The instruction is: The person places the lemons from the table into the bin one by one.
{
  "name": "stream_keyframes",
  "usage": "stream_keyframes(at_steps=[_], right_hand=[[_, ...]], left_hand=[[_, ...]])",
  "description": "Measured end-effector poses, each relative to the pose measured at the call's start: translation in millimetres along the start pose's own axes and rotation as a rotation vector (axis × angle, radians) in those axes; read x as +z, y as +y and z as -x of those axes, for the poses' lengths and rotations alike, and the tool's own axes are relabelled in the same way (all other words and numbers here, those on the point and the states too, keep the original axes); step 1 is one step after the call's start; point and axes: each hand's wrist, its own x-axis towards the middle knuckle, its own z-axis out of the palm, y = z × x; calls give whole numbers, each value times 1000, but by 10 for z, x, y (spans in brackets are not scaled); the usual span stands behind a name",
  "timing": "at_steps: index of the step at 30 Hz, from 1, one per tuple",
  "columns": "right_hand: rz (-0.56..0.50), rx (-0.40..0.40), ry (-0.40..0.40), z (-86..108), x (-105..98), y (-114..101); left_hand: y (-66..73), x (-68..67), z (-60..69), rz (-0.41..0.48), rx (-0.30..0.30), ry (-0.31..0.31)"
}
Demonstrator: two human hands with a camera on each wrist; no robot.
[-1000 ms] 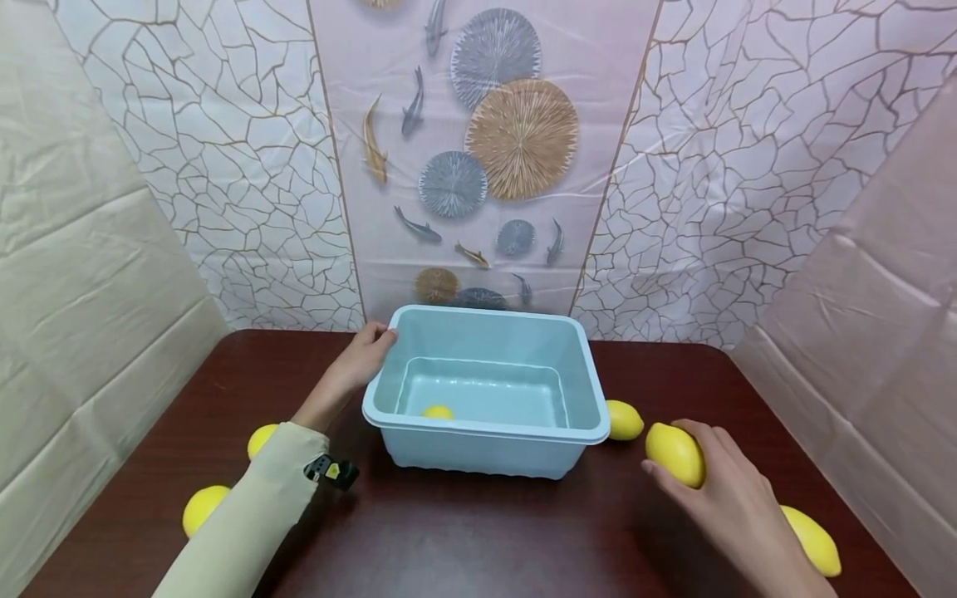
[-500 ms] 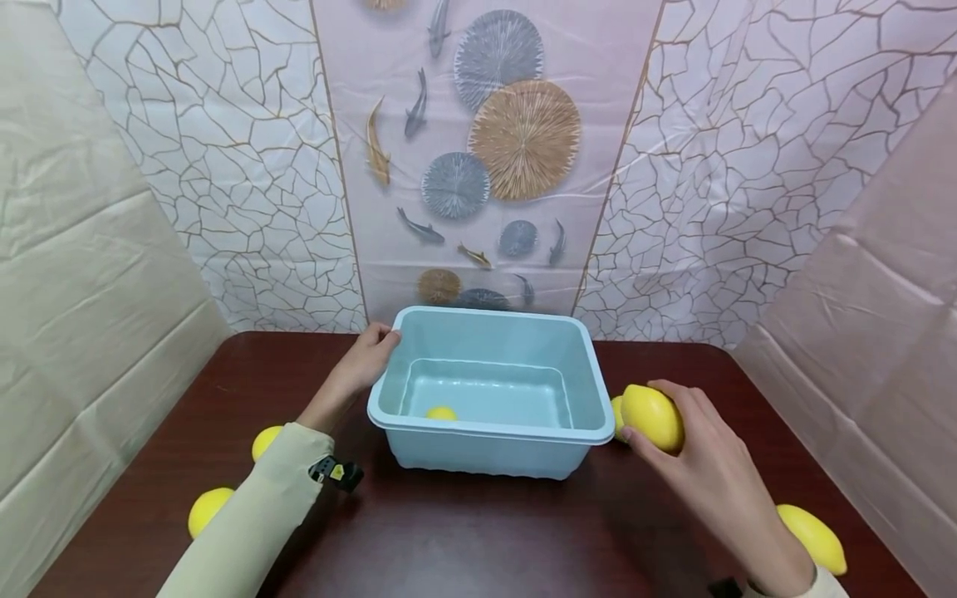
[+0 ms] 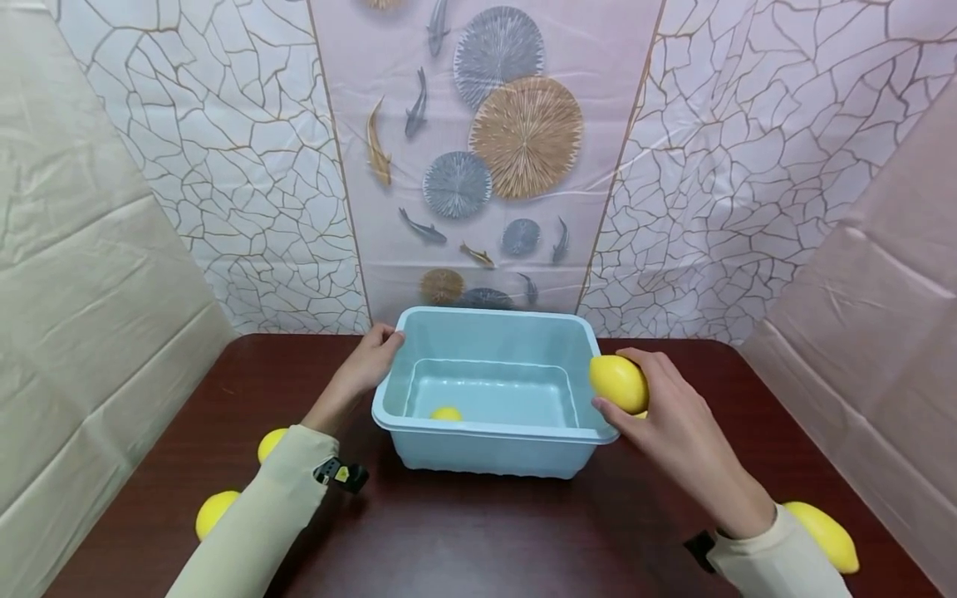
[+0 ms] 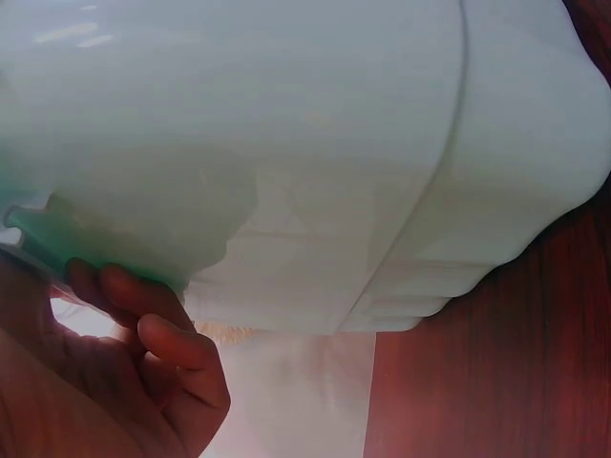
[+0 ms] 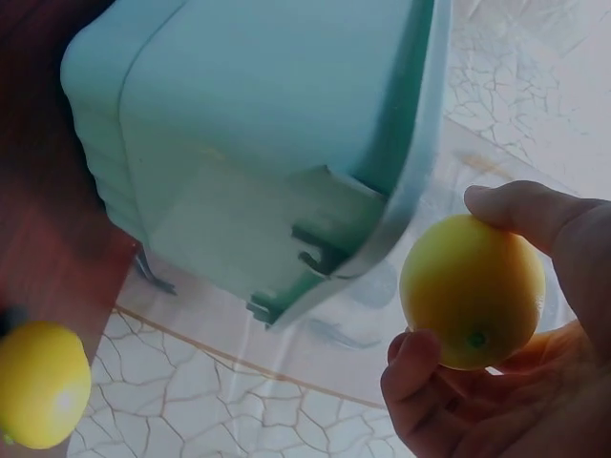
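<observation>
A light blue plastic basin [image 3: 486, 453] stands on the dark table, with one lemon [image 3: 446, 413] visible inside near its front wall. My left hand [image 3: 372, 359] grips the basin's left rim, thumb over the edge; in the left wrist view the fingers [image 4: 181, 353] curl under that rim. Between thumb and fingers of my right hand [image 3: 676, 423] is a lemon [image 3: 617, 384], held at the height of the basin's right rim. From the right wrist view this lemon [image 5: 473, 291] is just outside the rim. Another lemon [image 5: 43, 385] lies on the table beside the basin, mostly hidden in the head view.
Two lemons lie left of the basin, a farther one [image 3: 272, 444] and a nearer one [image 3: 215, 513], both partly behind the left sleeve. One more lemon [image 3: 822, 536] sits near the right table edge. Patterned cloth walls [image 3: 262, 166] enclose the table's back and sides.
My right hand has carried its lemon leftward and up, from the table's right side to the basin's right rim. The left hand keeps its grip on the basin.
</observation>
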Motion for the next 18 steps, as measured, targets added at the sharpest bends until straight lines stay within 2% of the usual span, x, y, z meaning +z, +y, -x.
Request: stream_keyframes(at_steps=[4, 10, 18], right_hand=[[-25, 17, -29, -58, 45, -7], [-63, -4, -30, -106, 90, 9], [-56, -19, -51, -152, 109, 26]], left_hand=[[7, 0, -11, -5, -5, -6], [20, -3, 5, -19, -3, -11], [46, 2, 18, -32, -5, -4]])
